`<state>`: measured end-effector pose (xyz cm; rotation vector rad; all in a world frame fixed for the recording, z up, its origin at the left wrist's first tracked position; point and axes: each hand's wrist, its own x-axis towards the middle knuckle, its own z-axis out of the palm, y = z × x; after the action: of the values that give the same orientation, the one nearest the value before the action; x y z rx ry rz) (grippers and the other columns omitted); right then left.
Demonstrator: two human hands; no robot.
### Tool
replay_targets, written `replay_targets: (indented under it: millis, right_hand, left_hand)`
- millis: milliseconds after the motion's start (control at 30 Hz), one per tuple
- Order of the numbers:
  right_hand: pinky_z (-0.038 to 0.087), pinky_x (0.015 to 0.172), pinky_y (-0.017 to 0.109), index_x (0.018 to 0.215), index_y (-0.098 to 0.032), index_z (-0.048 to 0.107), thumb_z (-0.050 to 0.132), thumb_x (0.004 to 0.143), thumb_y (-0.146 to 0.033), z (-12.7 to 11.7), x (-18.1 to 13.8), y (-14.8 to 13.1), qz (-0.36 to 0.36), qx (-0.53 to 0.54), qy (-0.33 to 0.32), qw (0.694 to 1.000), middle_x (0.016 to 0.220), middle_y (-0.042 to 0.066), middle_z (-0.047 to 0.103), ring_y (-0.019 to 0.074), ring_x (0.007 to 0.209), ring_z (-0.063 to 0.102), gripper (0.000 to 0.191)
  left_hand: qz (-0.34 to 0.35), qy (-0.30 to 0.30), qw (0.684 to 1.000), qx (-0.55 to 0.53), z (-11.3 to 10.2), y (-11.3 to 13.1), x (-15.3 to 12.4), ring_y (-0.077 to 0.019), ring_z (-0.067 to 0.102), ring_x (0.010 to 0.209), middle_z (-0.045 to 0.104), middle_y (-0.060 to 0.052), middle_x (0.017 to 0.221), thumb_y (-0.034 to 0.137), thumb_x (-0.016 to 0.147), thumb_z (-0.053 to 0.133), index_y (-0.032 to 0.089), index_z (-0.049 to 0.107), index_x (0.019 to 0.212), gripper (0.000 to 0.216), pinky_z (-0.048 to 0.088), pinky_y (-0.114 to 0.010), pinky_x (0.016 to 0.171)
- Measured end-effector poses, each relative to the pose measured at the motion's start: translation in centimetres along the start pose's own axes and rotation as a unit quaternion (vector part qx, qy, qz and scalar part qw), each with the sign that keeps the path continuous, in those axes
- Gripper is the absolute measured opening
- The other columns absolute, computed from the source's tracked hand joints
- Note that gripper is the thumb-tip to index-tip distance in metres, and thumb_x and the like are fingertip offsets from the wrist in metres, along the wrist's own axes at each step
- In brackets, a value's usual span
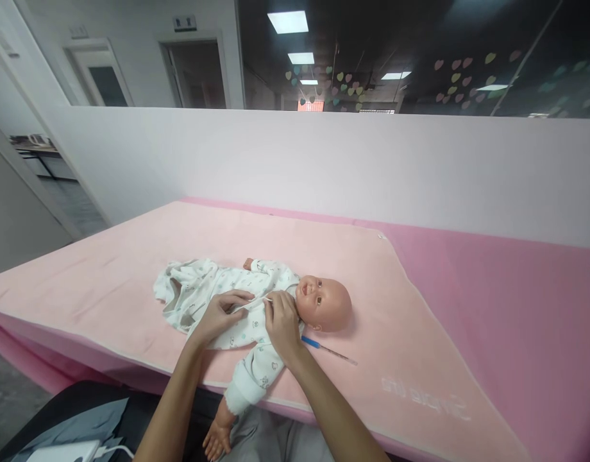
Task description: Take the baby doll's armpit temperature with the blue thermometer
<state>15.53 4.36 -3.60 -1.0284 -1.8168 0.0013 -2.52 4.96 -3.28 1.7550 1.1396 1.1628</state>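
Note:
A baby doll (pixel 326 301) lies on its back, its head to the right and one arm hanging over the near edge. It wears a white printed baby romper (pixel 244 330), whose lower part lies bunched at the left. My left hand (pixel 222 314) rests on the front of the romper, fingers stretched and thumb apart from them. Near the doll's neck, my right hand (pixel 281 324) pinches the romper's front edge; a thin white strip shows at its fingertips. Just right of my right wrist lies a thin stick with a blue handle (pixel 311 342).
A pale pink mat (pixel 420 359) covers much of the pink table surface (pixel 530 321). Behind it stands a white wall (pixel 324 167) with dark glass above. Below the near edge at left is a white device (pixel 67 452) with a cable.

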Motion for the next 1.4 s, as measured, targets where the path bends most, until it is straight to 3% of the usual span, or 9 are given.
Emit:
replay_targets:
  millis: [467, 1033, 1400]
  right_hand:
    - [0.041, 0.076, 0.033, 0.083, -0.019, 0.05, 0.036, 0.091, -0.019, 0.02, -0.02, 0.02, -0.001, -0.006, -0.004, 1.0, 0.08, 0.005, 0.058, 0.0186, 0.08, 0.051, 0.016]
    - [0.042, 0.074, 0.033, 0.082, -0.02, 0.051, 0.038, 0.091, -0.02, 0.06, -0.01, 0.08, -0.008, -0.004, 0.007, 1.0, 0.079, 0.005, 0.058, 0.0185, 0.079, 0.052, 0.016]
    - [0.042, 0.074, 0.032, 0.084, -0.019, 0.051, 0.038, 0.091, -0.018, 0.08, -0.04, 0.09, 0.0, 0.002, 0.007, 1.0, 0.08, 0.005, 0.059, 0.0182, 0.079, 0.052, 0.015]
  left_hand:
    - [0.018, -0.003, 1.0, 0.018, 0.05, 0.18, 0.07, -0.0251, 0.058, 0.099, 0.063, -0.011, 0.107, 0.02, 0.07, 0.061, 0.018, 0.071, 0.078, 0.013, 0.049, -0.034, 0.08]
    - [0.02, -0.004, 1.0, 0.018, 0.3, 0.59, 0.02, -0.0217, 0.059, 0.096, 0.062, -0.009, 0.107, 0.018, 0.069, 0.053, 0.016, 0.059, 0.073, 0.006, 0.047, -0.029, 0.078]
    - [0.061, -0.006, 0.996, 0.059, 0.33, 0.82, 0.02, -0.0241, 0.058, 0.1, 0.062, -0.009, 0.11, 0.027, 0.076, 0.054, 0.019, 0.065, 0.085, 0.017, 0.045, -0.032, 0.084]
